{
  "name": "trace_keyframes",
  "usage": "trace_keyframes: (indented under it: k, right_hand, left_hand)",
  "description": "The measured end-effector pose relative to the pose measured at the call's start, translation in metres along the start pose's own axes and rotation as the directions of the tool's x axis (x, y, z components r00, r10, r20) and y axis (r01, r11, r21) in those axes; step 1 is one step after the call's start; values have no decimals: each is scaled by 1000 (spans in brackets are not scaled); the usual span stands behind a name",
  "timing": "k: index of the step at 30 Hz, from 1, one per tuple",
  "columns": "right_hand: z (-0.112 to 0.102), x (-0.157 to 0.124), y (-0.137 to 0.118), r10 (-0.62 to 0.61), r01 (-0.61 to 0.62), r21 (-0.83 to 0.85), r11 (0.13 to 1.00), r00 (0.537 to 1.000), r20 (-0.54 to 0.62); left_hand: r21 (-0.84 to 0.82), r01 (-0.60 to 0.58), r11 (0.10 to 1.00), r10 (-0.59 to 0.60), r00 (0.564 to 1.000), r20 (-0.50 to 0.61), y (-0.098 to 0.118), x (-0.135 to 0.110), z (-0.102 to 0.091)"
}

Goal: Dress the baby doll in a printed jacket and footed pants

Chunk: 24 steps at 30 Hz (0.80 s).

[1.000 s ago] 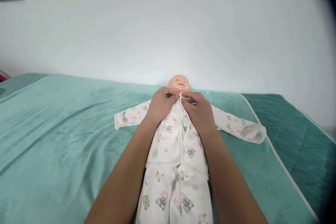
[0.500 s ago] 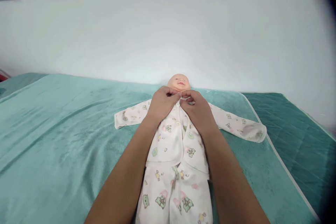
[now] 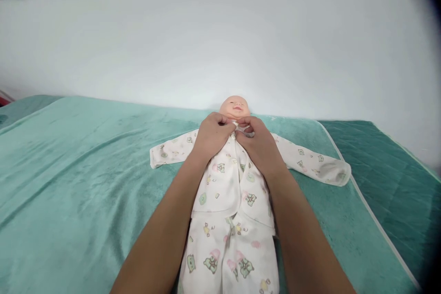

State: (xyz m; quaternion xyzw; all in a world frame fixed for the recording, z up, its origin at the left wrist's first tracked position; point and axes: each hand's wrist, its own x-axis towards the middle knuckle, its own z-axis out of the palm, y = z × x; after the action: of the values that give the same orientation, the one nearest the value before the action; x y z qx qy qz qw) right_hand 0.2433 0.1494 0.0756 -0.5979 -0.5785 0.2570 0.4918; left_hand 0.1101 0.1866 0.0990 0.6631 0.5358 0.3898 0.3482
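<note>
A baby doll lies on its back, dressed in a white long-sleeved shirt and matching pants, both printed with green bears. My left hand pinches one side of the shirt's front just below the doll's chin. On the other side of the neck opening, my right hand has its fingers closed on the shirt's edge. The fingertips of both hands nearly meet at the top button. Below the hands the front edges overlap, and the hem parts slightly over the pants. Both sleeves stretch out sideways.
A light green blanket spreads under the doll, with a pale edge at the right. Beyond that edge shows a darker green quilted cover. Behind the doll's head rises a white wall with a dark band along its top.
The fingers have shifted slightly at the collar, opening a small gap between the fingertips where the neck edge shows. Doll and clothes lie as before.
</note>
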Motion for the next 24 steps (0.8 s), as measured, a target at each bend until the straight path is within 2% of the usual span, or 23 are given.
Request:
trace_keyframes:
  k: [5, 11, 19, 24]
  right_hand:
    - [-1, -1, -2, 13, -13, 22, 1000, 1000, -7]
    - [2, -2, -2, 45, -40, 65, 997, 996, -80]
    - [3, -5, -2, 18, 3, 123, 992, 986, -165]
    - [2, -6, -3, -34, 48, 114, 992, 992, -124]
  left_hand:
    - [9, 21, 1000, -21, 999, 26, 0, 1, -2]
    - [-94, -100, 991, 106, 993, 60, -7, 3, -2]
    - [-6, -122, 993, 122, 992, 20, -10, 4, 1]
    - [-21, -160, 987, 160, 987, -10, -15, 4, 1]
